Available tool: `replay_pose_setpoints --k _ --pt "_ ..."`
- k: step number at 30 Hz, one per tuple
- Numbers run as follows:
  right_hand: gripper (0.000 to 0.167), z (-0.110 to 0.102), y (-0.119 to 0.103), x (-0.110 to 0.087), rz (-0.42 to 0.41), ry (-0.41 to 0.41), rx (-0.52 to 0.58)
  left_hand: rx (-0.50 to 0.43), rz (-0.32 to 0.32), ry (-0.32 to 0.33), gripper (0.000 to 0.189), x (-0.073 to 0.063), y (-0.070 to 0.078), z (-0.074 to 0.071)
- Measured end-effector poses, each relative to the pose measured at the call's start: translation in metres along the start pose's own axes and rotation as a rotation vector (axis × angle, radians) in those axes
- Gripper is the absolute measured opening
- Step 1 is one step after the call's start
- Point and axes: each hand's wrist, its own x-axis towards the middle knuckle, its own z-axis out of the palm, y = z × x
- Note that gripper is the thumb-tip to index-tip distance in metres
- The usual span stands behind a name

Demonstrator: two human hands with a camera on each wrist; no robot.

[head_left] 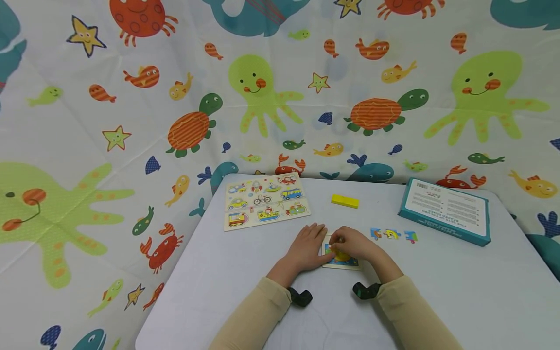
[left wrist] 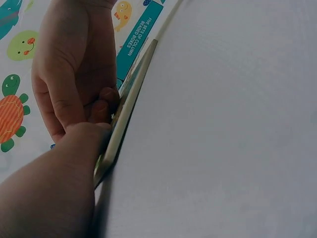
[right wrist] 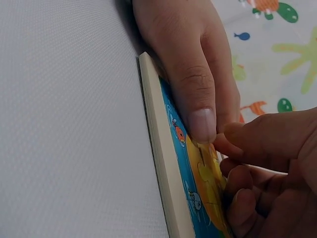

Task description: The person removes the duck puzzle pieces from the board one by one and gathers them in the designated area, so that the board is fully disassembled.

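Observation:
A small wooden jigsaw puzzle [head_left: 343, 264] with a yellow figure on blue water lies flat on the white table. My left hand [head_left: 306, 248] rests beside its left edge, fingers extended, with the thumb [right wrist: 202, 124] pressing on the puzzle's face. Over its upper part is my right hand [head_left: 353, 241], fingers curled and fingertips together, pinching a small puzzle piece at the surface; the fingers hide most of that piece. Printed fish and joined yellow pieces [right wrist: 208, 183] show in the right wrist view. To the right lie several loose jigsaw pieces [head_left: 392, 234].
A wooden vehicle puzzle board [head_left: 267, 200] lies at the back left. Behind the hands is a yellow block [head_left: 344, 201]. A teal and white box [head_left: 445, 209] lies at the back right. A sea-animal cloth [head_left: 280, 112] hangs behind the table [head_left: 197, 291].

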Motion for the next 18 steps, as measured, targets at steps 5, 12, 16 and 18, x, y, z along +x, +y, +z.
replay_pose_setpoints --k 5,12,16,18 --pt "0.007 0.0006 0.0006 -0.0005 -0.01 -0.004 0.035 0.002 0.002 0.0 0.083 -0.0001 0.0005 -0.0002" --pt "0.005 0.0006 0.0025 -0.0003 -0.026 -0.014 0.075 -0.001 0.0 -0.003 0.083 -0.0006 0.0005 -0.0018" --pt "0.005 0.0004 0.0037 -0.0006 -0.034 -0.005 0.091 -0.006 0.001 -0.002 0.083 -0.001 0.0011 -0.0026" --pt "0.006 0.0004 0.004 -0.0006 -0.036 -0.001 0.1 -0.009 0.002 0.001 0.083 -0.0009 0.0014 -0.0027"
